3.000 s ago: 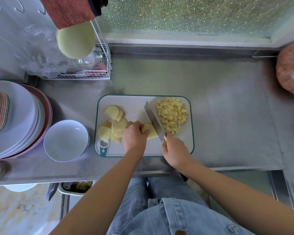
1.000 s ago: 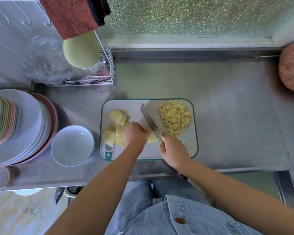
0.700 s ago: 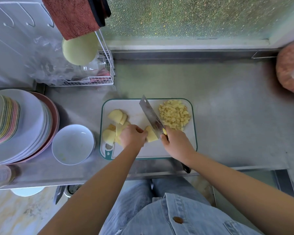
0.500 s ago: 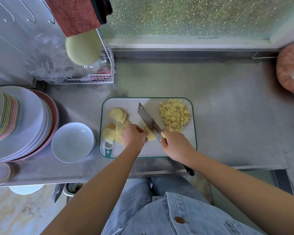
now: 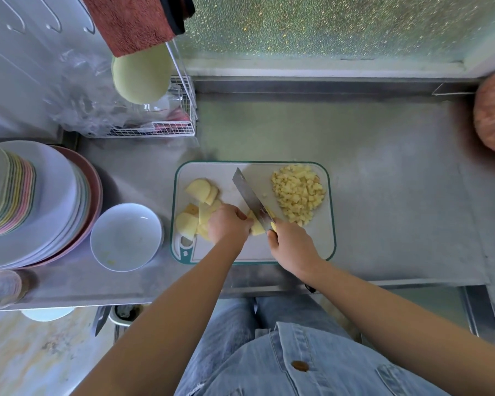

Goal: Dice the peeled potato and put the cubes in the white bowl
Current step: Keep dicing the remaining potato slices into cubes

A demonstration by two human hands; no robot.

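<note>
- The white bowl [image 5: 132,230] was seen at the left of the tabletop [image 5: 383,195], just beside the cutting board [image 5: 257,250]. No cubes were in it (only a few yellow flecks), and it was judged best left there until the dicing was finished.
- Uncut slices [image 5: 197,190] were spread over the board's left part, some of them hidden by the left hand [image 5: 229,224]; none were touched by the blade.
- The potato piece [image 5: 256,228] was held down by the left hand's curled fingers, which were pressed against its left side. For a safe cut, the fingertips were best kept tucked behind the knuckles and the piece kept flat.
- The knife [image 5: 249,195] was gripped by the right hand [image 5: 292,244], its fingers wrapped round the handle. The blade was laid slantwise on the piece, just beside the left fingers, so short, even, straight strokes were called for.
- The cubes [image 5: 297,192] were heaped at the board's right, near the right hand but touched by neither hand's fingers.
</note>
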